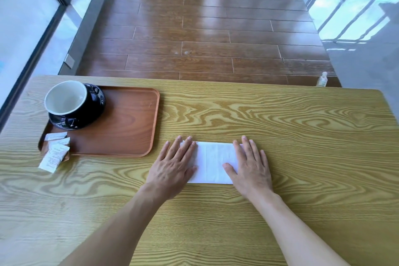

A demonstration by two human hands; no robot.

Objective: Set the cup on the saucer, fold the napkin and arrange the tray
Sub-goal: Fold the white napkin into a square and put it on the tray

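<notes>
A white napkin (212, 161) lies folded flat on the wooden table (280, 131). My left hand (172, 166) presses flat on its left end and my right hand (250, 164) presses flat on its right end, fingers spread. Neither hand grips anything. At the left stands a brown tray (127, 127). In its far left corner a black cup (69, 100) with a white inside sits on a black saucer (95, 112).
Several white sugar packets (55, 151) lie at the tray's near left corner, partly over its rim onto the table. A small bottle (322, 80) stands just past the table's far right edge. Beyond the table is dark wood flooring.
</notes>
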